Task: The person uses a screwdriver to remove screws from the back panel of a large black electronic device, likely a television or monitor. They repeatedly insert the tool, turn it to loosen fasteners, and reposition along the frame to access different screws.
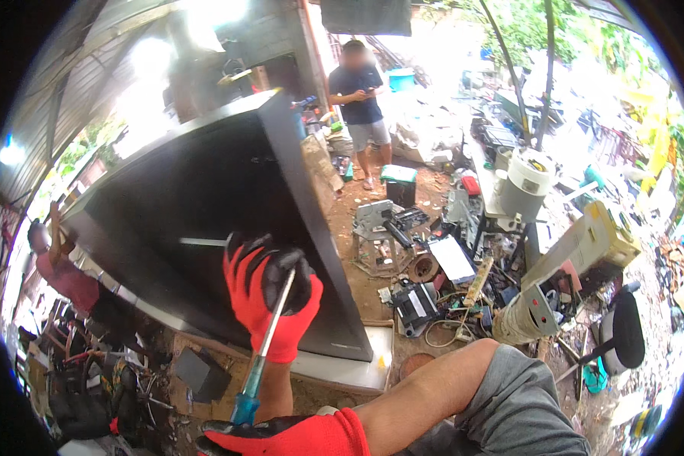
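My right hand [296, 438], in a red glove with black fingers, is closed at the lower edge round the teal handle of a screwdriver [257, 368]. The metal shaft points up and ends in front of the black fingertips of my left hand [273, 300]. That hand wears a matching glove, its fingers curled; what they hold, if anything, is hidden. Behind it stands a large black panel [205, 175] with a deep grey frame, like a big screen, tilted in view. A pale strip shows on its dark face beside my left fingers.
At the far left a person [72, 285] has a raised hand by the panel's edge. Another person [359, 99] stands behind, hands together. Scrap parts [418, 304], a white drum [526, 182], and a bucket [524, 315] crowd the right. A white slab [342, 368] lies beneath the panel.
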The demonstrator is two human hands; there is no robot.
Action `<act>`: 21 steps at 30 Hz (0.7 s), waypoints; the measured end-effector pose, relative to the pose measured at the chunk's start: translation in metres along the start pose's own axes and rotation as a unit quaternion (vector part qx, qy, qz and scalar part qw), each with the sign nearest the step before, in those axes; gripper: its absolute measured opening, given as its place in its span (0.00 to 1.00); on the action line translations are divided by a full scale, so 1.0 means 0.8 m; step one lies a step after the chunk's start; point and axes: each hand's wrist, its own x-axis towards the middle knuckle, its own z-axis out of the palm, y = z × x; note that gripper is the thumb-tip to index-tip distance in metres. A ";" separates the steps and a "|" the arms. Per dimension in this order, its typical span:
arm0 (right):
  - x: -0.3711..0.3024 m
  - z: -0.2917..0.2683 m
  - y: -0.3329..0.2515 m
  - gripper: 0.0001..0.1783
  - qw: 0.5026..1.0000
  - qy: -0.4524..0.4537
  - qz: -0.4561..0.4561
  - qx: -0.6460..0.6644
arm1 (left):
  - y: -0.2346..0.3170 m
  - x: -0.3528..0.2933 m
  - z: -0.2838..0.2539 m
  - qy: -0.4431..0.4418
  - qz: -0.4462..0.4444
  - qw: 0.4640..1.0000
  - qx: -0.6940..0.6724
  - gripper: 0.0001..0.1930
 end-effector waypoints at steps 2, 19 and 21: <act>-0.006 0.000 -0.002 0.19 0.999 0.002 -0.019 0.038 | -0.001 0.001 -0.005 -0.027 0.016 0.999 -0.003 0.15; -0.005 -0.016 -0.006 0.23 0.990 -0.034 -0.007 0.138 | -0.005 -0.021 -0.024 -0.026 -0.015 0.999 0.028 0.17; -0.009 -0.030 -0.007 0.24 0.981 -0.122 0.036 0.145 | -0.011 -0.025 0.003 -0.025 0.003 1.000 -0.005 0.18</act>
